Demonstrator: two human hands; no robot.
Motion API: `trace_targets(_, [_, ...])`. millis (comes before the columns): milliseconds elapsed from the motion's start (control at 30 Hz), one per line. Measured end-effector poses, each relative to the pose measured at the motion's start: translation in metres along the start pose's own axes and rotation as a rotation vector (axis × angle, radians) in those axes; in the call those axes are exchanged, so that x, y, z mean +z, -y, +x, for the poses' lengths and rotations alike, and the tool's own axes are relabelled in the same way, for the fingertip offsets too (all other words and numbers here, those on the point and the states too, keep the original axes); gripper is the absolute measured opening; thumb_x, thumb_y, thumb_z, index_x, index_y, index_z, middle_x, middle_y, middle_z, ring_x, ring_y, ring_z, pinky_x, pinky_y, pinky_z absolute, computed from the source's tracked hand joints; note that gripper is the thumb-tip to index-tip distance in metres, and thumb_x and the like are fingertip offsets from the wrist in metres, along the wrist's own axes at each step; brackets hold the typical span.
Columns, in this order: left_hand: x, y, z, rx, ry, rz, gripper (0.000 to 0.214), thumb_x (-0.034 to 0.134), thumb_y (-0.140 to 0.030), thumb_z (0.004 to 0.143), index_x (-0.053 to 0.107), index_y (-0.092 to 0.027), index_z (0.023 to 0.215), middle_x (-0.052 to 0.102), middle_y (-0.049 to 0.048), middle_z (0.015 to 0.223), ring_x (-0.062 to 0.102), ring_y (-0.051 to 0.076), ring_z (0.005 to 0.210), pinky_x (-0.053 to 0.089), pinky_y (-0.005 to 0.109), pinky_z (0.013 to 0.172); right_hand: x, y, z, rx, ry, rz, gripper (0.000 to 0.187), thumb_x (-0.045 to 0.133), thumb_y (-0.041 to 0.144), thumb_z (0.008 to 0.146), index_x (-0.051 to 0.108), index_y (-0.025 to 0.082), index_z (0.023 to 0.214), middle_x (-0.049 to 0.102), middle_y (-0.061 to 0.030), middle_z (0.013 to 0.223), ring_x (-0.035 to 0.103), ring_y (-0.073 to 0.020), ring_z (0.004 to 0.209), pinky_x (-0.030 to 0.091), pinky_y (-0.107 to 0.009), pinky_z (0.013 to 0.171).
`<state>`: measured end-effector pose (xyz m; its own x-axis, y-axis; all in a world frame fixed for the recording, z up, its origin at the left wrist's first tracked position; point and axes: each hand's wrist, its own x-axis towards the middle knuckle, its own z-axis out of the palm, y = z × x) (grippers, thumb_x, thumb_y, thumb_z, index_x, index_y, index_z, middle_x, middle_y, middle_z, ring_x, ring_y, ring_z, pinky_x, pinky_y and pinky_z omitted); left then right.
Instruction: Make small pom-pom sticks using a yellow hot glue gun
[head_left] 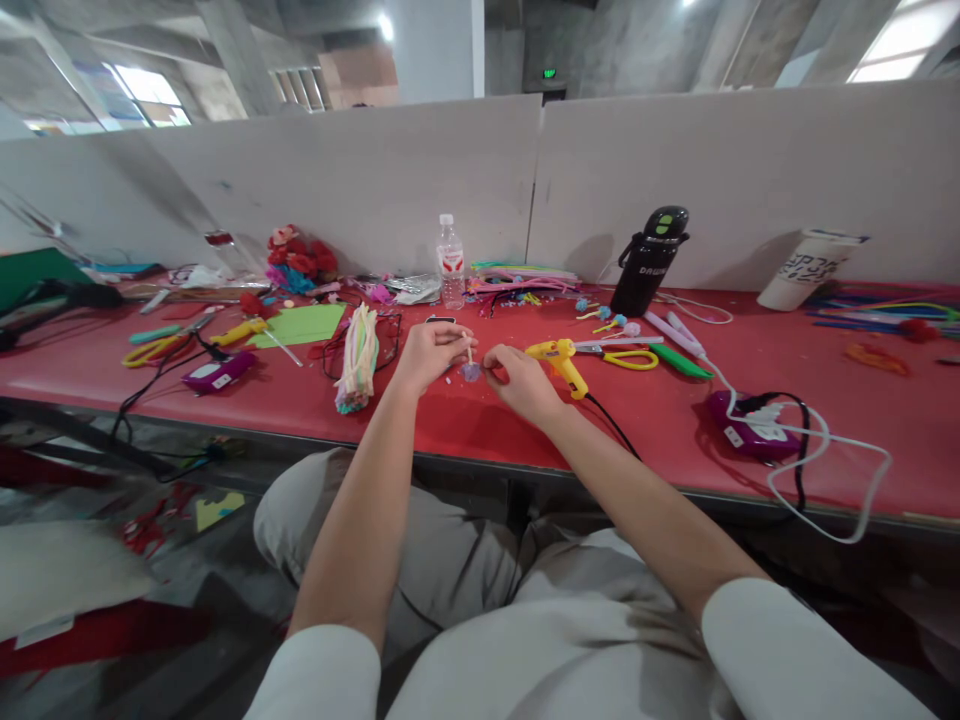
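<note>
Fingers at left (455, 347) pinch a pale stick (469, 352); right fingers (498, 354) curl nearby, their grip unclear.

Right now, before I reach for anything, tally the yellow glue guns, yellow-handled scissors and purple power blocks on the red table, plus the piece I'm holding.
Yellow glue guns: 2
Yellow-handled scissors: 2
Purple power blocks: 2
Small purple-ended piece in your left hand: 1
Total: 7
</note>
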<state>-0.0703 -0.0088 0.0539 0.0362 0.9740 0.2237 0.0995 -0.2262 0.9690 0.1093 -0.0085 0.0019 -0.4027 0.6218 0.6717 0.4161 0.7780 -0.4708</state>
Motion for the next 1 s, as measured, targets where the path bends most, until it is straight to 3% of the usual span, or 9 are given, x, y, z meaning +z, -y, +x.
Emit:
trace_targets(833, [0.0027, 0.0030, 0.0007, -0.062, -0.054, -0.087, 0.028, 0.081, -0.027, 0.064, 0.068, -0.010, 0.083, 0.073, 0.0111, 0.081, 0.071, 0.021, 0.075, 0.059, 0.037, 0.078, 0.0030, 0.0027, -0.0003, -0.008, -0.001, -0.112, 0.009, 0.050, 0.014, 0.085, 0.053, 0.021, 0.088, 0.061, -0.0053, 0.083, 0.057, -0.0191, 0.079, 0.043, -0.029, 0.073])
trace_targets(1000, [-0.0005, 0.0056, 0.0034, -0.029, -0.070, -0.083, 0.030, 0.082, -0.029, 0.064, 0.069, -0.011, 0.084, 0.073, 0.0115, 0.083, 0.071, 0.022, 0.078, 0.059, 0.038, 0.078, 0.0019, 0.0046, -0.0017, 0.042, -0.039, 0.019, 0.008, 0.052, 0.016, 0.083, 0.054, 0.021, 0.088, 0.063, -0.0049, 0.085, 0.060, -0.0189, 0.082, 0.046, -0.031, 0.077])
